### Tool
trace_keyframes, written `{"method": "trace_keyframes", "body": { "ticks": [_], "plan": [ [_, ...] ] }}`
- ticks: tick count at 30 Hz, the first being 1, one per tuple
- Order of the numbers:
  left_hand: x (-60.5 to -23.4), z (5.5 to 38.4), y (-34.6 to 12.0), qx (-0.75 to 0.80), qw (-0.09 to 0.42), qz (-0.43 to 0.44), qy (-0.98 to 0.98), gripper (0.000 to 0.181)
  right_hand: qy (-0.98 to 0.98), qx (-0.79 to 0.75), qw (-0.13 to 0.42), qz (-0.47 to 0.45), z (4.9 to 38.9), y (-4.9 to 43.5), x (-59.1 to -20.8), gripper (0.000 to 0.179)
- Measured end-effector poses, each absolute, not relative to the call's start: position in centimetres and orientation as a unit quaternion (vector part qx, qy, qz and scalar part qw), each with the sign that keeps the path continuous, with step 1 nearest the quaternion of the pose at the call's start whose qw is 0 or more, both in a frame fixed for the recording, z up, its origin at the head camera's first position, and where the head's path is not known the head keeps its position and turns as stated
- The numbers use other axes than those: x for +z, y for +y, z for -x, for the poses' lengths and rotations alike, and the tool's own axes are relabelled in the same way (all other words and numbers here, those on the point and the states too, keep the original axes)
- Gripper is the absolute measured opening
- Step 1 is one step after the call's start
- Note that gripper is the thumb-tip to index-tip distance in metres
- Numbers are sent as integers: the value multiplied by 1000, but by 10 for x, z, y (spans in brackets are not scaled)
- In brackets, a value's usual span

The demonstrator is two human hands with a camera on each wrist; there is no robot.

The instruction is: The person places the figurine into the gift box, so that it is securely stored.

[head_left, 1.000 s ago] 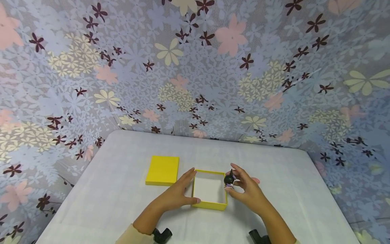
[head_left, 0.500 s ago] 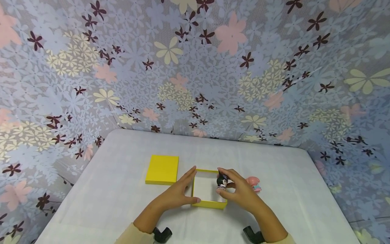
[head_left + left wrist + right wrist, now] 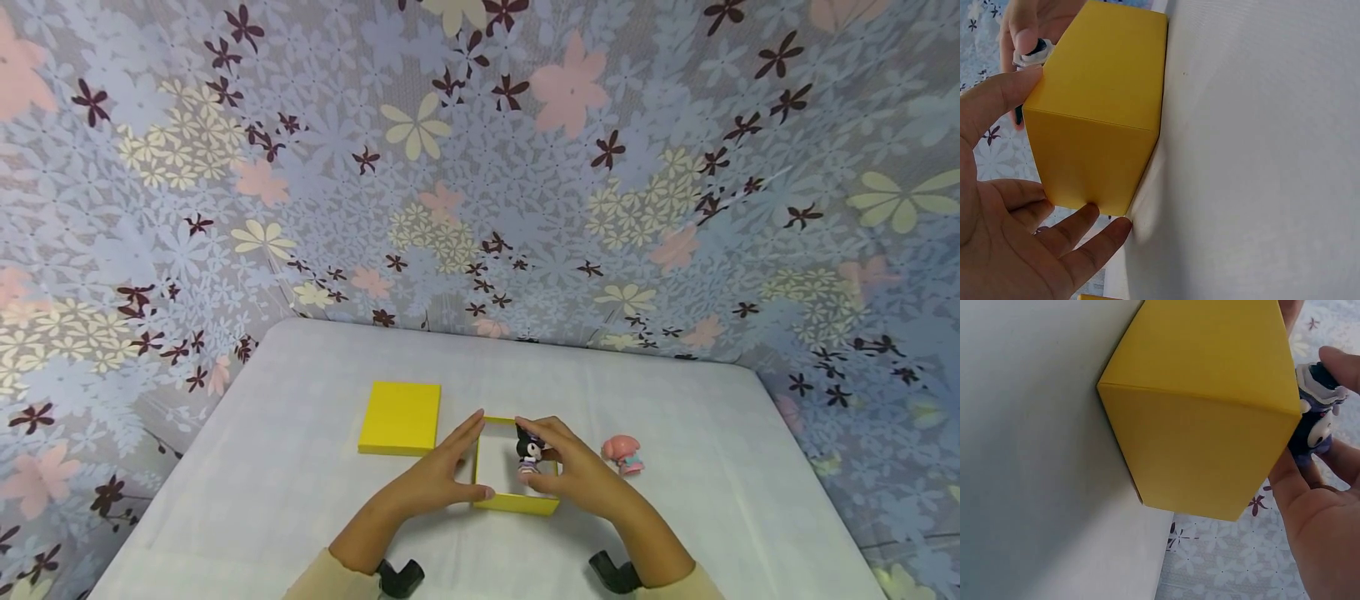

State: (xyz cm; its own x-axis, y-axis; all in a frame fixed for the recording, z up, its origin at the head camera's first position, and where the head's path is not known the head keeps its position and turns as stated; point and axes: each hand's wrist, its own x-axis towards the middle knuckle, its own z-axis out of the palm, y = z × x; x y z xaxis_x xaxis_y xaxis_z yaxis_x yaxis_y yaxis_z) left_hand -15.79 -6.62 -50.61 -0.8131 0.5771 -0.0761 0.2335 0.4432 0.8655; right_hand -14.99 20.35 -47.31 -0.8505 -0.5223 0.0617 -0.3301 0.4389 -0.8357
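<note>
A small figurine (image 3: pixel 529 450) with a black pointed hood, white face and purple-and-white clothes is held by my right hand (image 3: pixel 581 475), over the right part of the open yellow box (image 3: pixel 517 503). In the right wrist view the thumb and fingers pinch the figurine (image 3: pixel 1316 412) at its two ends, just above the box rim. My left hand (image 3: pixel 427 483) grips the box at its left side. From the left wrist, its thumb is seen at the rim of the box (image 3: pixel 1097 75) and its fingers lie along the side wall. The box's white inside shows.
A yellow square lid (image 3: pixel 400 417) lies left of the box on the white-covered table (image 3: pixel 300 417). A pink figurine (image 3: pixel 622 452) with blue clothes lies to the right, beyond my right hand. A flowered cloth (image 3: pixel 480 167) hangs behind the table.
My right hand has carried the black-hooded figurine leftward from the box's right edge to over its opening. The pink figurine is now fully uncovered. The left hand and box stay put.
</note>
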Motion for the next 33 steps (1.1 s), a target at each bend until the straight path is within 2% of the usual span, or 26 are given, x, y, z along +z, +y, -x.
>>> {"method": "trace_keyframes", "body": {
  "ticks": [9,33],
  "plan": [
    [-507,159,-67,470,185,-248,827,102,843,-452,131,261,154,196,-479,68],
    [-508,160,-68,521,203,-259,788,102,911,-304,91,262,164,171,-484,68]
  ]
}}
